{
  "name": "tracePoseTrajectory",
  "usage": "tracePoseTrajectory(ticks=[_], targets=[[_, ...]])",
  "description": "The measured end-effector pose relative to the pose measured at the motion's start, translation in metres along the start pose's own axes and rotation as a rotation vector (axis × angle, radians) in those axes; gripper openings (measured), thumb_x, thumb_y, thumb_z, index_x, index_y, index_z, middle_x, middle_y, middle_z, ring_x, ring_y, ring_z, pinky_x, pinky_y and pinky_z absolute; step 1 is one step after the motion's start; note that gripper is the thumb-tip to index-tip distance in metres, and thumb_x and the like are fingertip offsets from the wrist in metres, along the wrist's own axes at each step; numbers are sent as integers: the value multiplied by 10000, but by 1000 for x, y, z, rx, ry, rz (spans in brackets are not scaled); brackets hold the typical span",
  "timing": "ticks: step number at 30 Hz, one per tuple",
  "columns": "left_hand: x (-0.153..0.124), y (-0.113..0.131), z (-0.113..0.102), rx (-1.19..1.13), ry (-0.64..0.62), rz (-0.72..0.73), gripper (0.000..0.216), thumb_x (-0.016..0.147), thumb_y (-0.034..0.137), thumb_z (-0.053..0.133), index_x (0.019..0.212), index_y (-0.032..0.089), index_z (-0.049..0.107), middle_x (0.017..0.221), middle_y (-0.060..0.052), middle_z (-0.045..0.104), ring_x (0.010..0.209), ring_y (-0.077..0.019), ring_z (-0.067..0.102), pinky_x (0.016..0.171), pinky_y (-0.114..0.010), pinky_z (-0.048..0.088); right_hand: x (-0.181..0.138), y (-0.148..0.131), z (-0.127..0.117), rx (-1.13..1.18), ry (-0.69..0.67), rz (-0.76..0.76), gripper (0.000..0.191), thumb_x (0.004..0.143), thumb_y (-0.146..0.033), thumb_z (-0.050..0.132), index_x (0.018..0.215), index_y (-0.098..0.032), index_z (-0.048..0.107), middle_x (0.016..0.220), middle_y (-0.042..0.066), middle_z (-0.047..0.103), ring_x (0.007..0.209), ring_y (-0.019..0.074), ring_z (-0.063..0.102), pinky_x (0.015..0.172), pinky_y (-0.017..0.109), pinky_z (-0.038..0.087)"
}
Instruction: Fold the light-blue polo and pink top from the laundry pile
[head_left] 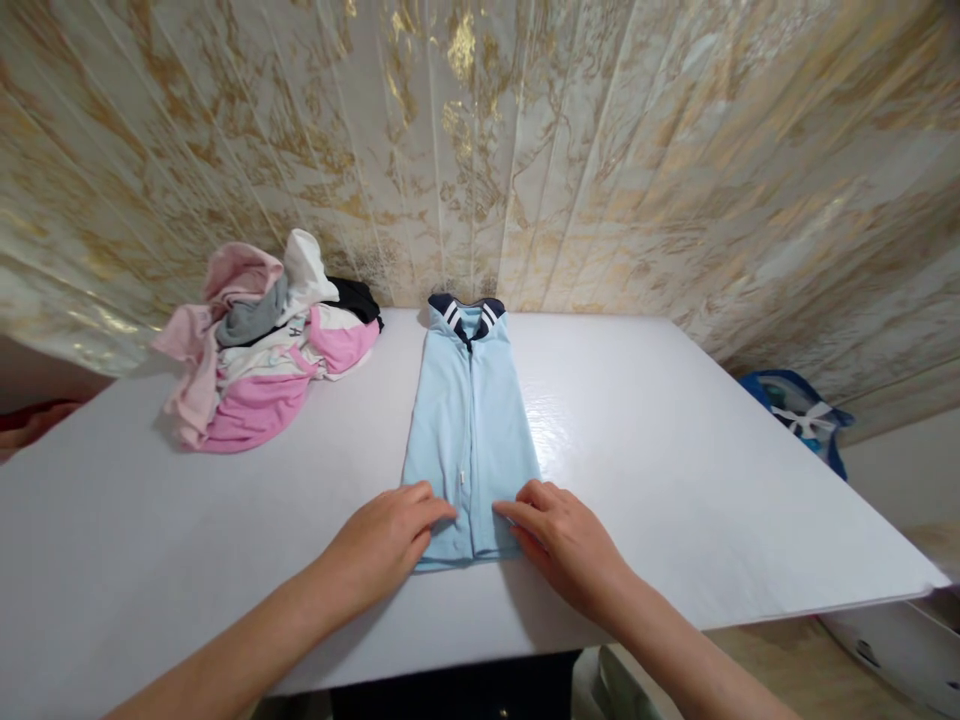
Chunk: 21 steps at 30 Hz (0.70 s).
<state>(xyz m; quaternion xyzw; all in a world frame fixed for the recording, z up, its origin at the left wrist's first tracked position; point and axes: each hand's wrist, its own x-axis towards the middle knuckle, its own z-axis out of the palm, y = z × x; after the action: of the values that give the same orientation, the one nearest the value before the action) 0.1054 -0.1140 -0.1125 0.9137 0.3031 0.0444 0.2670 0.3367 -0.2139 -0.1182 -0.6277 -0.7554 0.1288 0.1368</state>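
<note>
A light blue shirt (469, 420) with a navy and white striped collar lies folded into a narrow strip on the white table (675, 450), collar toward the wall. My left hand (386, 540) rests on its near left corner, fingers curled onto the hem. My right hand (559, 540) rests on the near right corner, fingers lying along the hem. Both hands press the bottom edge of the shirt; whether they pinch the cloth is not plain.
A heap of pink, white, grey and black clothes (262, 350) sits at the table's back left. A marbled gold and white wall (525, 130) stands behind. A blue bag (799, 410) lies on the floor off the right edge.
</note>
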Motion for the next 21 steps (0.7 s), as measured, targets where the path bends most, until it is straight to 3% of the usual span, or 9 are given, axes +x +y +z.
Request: tracePoseTrajectory(ticks=[3, 5, 7, 10, 14, 17, 21], targets=[[6, 0, -1, -24, 42, -3, 370, 870, 107, 375, 985, 265, 689, 896, -1, 645, 833, -144, 617, 761, -256, 470, 8, 0, -6, -44, -41, 44, 271, 913, -154, 479, 1023, -265, 700, 858, 44, 627, 756, 183, 587, 679, 308, 458], [14, -1, 5, 56, 179, 13, 382, 901, 132, 366, 1140, 247, 642, 1098, -38, 651, 1028, -176, 594, 902, -314, 457, 17, -1, -7, -35, -5, 28, 284, 918, -152, 467, 1076, -244, 684, 947, 60, 651, 840, 194, 607, 735, 322, 478], [21, -4, 16, 182, 240, 40, 406, 931, 219, 398, 1314, 212, 531, 1348, -83, 552, 1256, -223, 474, 1056, -408, 365, 28, -1, -2, -37, 46, -37, 346, 912, -165, 483, 1232, -214, 607, 1171, 97, 628, 1043, 222, 586, 891, 373, 469], [21, -11, 37, 306, 174, 68, 569, 942, 436, 421, 1447, 179, 374, 1516, -110, 375, 1393, -262, 319, 1141, -477, 243, 39, 2, 15, -59, 34, -145, 524, 910, -276, 524, 1418, -192, 427, 1447, 116, 455, 1322, 255, 410, 1104, 468, 313], [1, -22, 46, 326, 157, 54, 658, 945, 543, 360, 1505, 212, 260, 1542, -100, 329, 1406, -251, 304, 1147, -453, 243, 40, 3, 26, -78, -39, -114, 626, 915, -385, 517, 1480, -197, 325, 1526, 102, 343, 1398, 256, 309, 1150, 493, 237], [-15, -25, 40, 346, 196, 17, 642, 923, 564, 405, 1482, 261, 319, 1524, -87, 365, 1393, -277, 316, 1135, -484, 250, 43, -2, 21, -82, -25, -91, 610, 921, -372, 513, 1477, -200, 333, 1534, 113, 323, 1402, 260, 301, 1140, 498, 256], [-30, -16, 26, 306, 227, 16, 427, 905, 486, 500, 1301, 334, 545, 1393, -56, 504, 1302, -286, 408, 1078, -486, 327, 49, -2, 19, -70, -54, -216, 582, 927, -376, 515, 1473, -273, 339, 1541, 58, 321, 1417, 245, 266, 1155, 506, 210]])
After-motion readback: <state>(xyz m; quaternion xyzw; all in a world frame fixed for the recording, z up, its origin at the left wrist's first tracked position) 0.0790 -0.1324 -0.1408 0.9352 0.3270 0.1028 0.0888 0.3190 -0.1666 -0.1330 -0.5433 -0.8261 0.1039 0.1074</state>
